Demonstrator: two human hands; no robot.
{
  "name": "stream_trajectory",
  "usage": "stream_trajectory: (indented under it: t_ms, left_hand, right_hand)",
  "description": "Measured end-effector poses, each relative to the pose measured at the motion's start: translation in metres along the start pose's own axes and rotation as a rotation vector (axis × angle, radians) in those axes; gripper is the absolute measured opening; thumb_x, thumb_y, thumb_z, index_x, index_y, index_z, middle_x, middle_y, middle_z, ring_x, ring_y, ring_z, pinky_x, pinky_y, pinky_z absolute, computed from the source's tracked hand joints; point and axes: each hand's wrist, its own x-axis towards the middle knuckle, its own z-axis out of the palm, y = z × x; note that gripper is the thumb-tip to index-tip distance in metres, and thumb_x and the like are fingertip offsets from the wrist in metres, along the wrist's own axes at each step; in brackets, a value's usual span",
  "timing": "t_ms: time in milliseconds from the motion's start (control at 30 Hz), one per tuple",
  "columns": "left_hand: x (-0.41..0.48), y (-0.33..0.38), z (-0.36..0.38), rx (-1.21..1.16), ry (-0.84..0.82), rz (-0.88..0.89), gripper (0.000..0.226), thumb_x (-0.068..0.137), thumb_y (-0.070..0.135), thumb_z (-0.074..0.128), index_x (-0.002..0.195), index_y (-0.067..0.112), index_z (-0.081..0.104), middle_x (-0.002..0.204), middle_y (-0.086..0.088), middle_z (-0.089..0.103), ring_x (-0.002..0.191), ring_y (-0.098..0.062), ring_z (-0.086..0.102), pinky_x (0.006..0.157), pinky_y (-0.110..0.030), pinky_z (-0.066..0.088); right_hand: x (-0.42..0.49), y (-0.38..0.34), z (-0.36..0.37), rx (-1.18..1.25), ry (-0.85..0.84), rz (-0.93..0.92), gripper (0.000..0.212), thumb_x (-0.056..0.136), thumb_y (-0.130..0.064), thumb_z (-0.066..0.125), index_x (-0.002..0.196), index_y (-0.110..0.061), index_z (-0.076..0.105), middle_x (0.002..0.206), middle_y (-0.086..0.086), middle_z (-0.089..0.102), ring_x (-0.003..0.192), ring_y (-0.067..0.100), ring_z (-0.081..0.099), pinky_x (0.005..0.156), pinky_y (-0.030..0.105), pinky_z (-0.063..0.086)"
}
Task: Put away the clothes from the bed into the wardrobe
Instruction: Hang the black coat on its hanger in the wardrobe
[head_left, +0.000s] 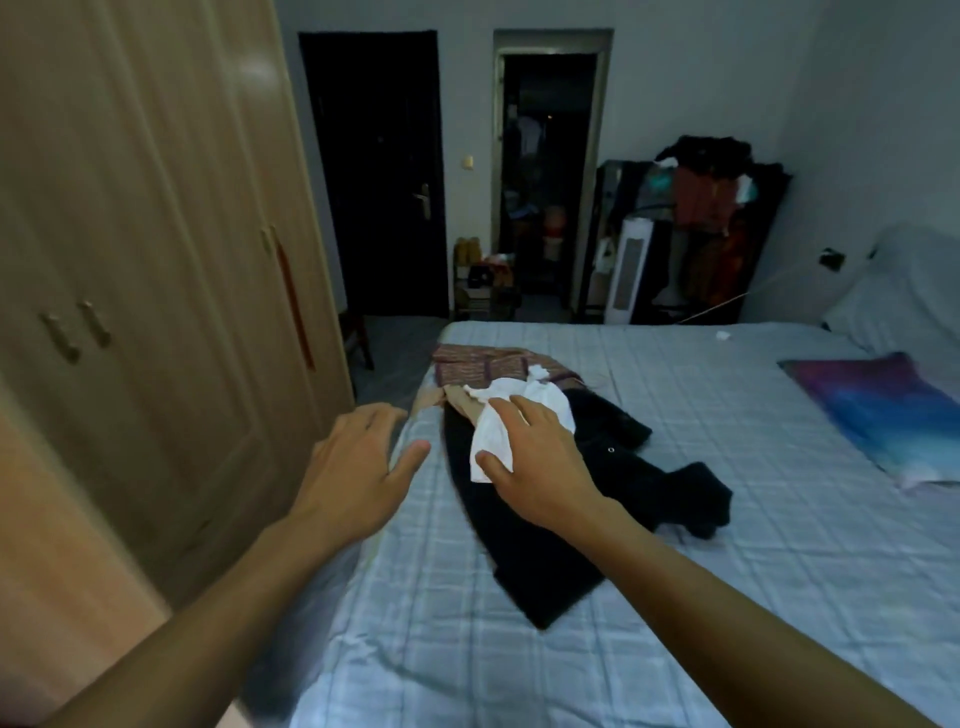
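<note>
A pile of clothes lies on the bed (675, 597) near its left edge. A black garment (524, 545) is spread out, with a white cloth (540, 400) and a beige piece (457, 402) on top. A purple patterned garment (478, 364) sits behind them. My right hand (535, 457) reaches over the white cloth with fingers extended, thumb at its lower edge. My left hand (358, 462) hovers with spread fingers above the bed's left edge, holding nothing. The light wooden wardrobe (156, 260) stands on the left with its doors closed.
A blue and purple pillow (883, 415) lies at the right of the bed, with a grey pillow (904, 296) behind it. A dark rack of clothes (717, 223), a white fan heater (628, 270) and two dark doorways are at the far wall.
</note>
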Motion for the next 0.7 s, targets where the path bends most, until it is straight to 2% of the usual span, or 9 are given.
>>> stream_trajectory:
  t_ms: [100, 267, 467, 600, 700]
  left_hand:
    - [0.027, 0.016, 0.024, -0.007, -0.035, 0.046, 0.054, 0.095, 0.060, 0.041, 0.135, 0.024, 0.049, 0.141, 0.001, 0.049, 0.128, -0.021, 0.043, 0.103, -0.041, 0.040]
    - [0.077, 0.029, 0.058, -0.076, -0.079, 0.094, 0.067, 0.083, 0.069, 0.027, 0.126, 0.024, 0.052, 0.133, 0.001, 0.052, 0.122, -0.023, 0.046, 0.098, -0.045, 0.043]
    - [0.156, 0.026, 0.108, -0.189, -0.072, 0.168, 0.046, 0.094, 0.051, 0.050, 0.130, 0.023, 0.052, 0.135, 0.003, 0.052, 0.125, -0.021, 0.044, 0.102, -0.040, 0.040]
    - [0.206, 0.013, 0.133, -0.225, -0.071, 0.205, 0.044, 0.094, 0.049, 0.053, 0.128, 0.021, 0.054, 0.132, 0.003, 0.055, 0.122, -0.018, 0.047, 0.102, -0.035, 0.037]
    - [0.237, 0.007, 0.151, -0.239, -0.114, 0.219, 0.049, 0.091, 0.054, 0.050, 0.128, 0.021, 0.055, 0.131, 0.001, 0.057, 0.122, -0.020, 0.048, 0.102, -0.036, 0.040]
  right_hand:
    - [0.004, 0.035, 0.000, -0.027, -0.003, 0.073, 0.064, 0.093, -0.044, 0.054, 0.149, -0.020, 0.032, 0.151, 0.006, 0.038, 0.138, 0.026, 0.033, 0.111, 0.040, 0.029]
    - [0.020, 0.081, 0.004, -0.056, 0.006, 0.164, 0.063, 0.090, -0.045, 0.057, 0.144, -0.019, 0.039, 0.143, 0.004, 0.046, 0.131, 0.026, 0.041, 0.107, 0.043, 0.039]
    - [0.064, 0.130, 0.011, -0.139, 0.018, 0.243, 0.061, 0.089, -0.042, 0.059, 0.143, -0.019, 0.040, 0.140, 0.004, 0.048, 0.128, 0.026, 0.044, 0.105, 0.040, 0.038]
    - [0.103, 0.151, 0.019, -0.148, 0.027, 0.305, 0.063, 0.090, -0.041, 0.060, 0.144, -0.016, 0.041, 0.140, 0.004, 0.049, 0.128, 0.024, 0.044, 0.106, 0.039, 0.038]
    - [0.122, 0.167, 0.028, -0.152, 0.045, 0.352, 0.062, 0.090, -0.037, 0.062, 0.144, -0.015, 0.042, 0.139, 0.004, 0.049, 0.128, 0.024, 0.045, 0.106, 0.038, 0.038]
